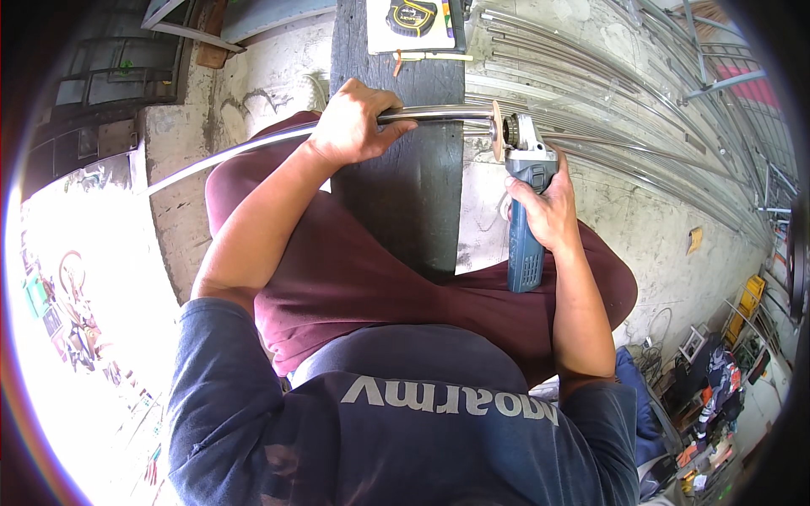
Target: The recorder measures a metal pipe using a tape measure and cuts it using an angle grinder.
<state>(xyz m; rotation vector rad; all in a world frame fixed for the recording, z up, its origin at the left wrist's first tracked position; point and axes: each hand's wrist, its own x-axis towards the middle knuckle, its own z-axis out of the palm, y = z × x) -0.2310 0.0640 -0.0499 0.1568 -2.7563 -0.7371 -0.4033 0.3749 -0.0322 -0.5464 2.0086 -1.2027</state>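
My left hand (359, 122) is closed around a shiny metal tube (443, 113) that lies across a dark wooden bench (396, 202). The tube runs out past my left knee. In my right hand (547, 202) is a blue angle grinder (525, 244), its body pointing back toward me. Its thin brown cutting disc (498, 131) stands upright at the tube's right end, just beyond the bench's right edge. Whether the disc touches the tube I cannot tell, nor whether it is spinning.
A black and yellow tape measure (411, 17) sits on a white pad at the bench's far end, with a yellow marker-like stick (430, 57) nearby. Many long metal tubes (591, 67) lie on the floor to the right. Tools and clutter (709, 396) pile up at the lower right.
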